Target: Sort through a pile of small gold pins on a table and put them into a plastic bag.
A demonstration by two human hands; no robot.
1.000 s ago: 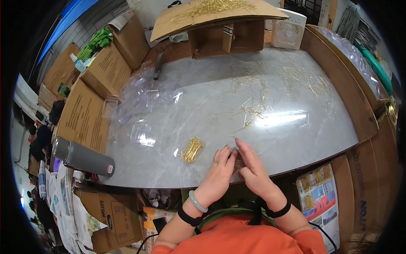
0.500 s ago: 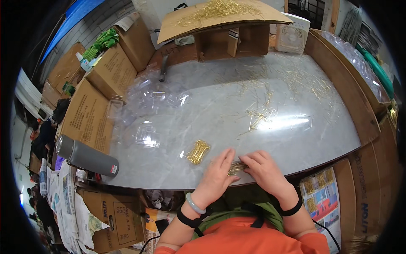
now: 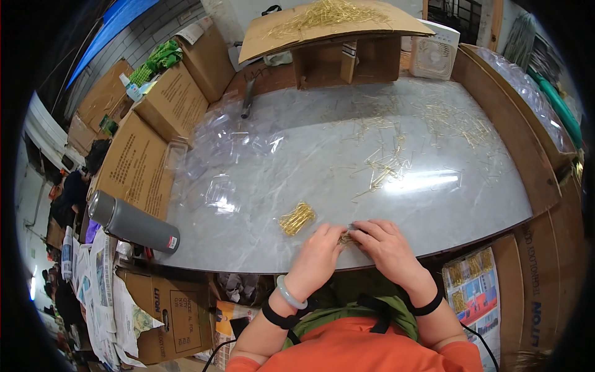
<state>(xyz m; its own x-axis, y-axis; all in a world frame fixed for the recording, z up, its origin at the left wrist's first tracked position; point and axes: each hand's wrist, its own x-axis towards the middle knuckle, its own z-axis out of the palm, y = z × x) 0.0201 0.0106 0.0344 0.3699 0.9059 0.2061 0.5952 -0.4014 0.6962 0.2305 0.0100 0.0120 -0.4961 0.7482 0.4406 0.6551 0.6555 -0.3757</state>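
Note:
At the near edge of the table, my left hand (image 3: pixel 316 254) and my right hand (image 3: pixel 385 249) meet with bent fingers around a small bunch of thin gold wire pieces (image 3: pixel 346 238). Most of that bunch is covered by my fingers. Just beyond my left hand lies a neat bundle of gold wire pieces (image 3: pixel 297 218), which seems to rest in a clear plastic tray. Farther off, loose gold wire hooks (image 3: pixel 387 167) are scattered over the grey marbled tabletop (image 3: pixel 310 155).
Clear plastic trays (image 3: pixel 232 139) are spread at the left. A grey bottle (image 3: pixel 139 224) lies tilted by the left edge. Cardboard boxes (image 3: pixel 133 167) wall that side; a wooden board (image 3: pixel 508 124) edges the right. At the back, a cardboard sheet (image 3: pixel 279 34) bears more wire beside a white fan (image 3: pixel 432 59).
My left hand's fingers have curled in and drawn closer to my right hand around the bunch. The whole view has shifted slightly; the bundle beyond my hand lies at a different angle.

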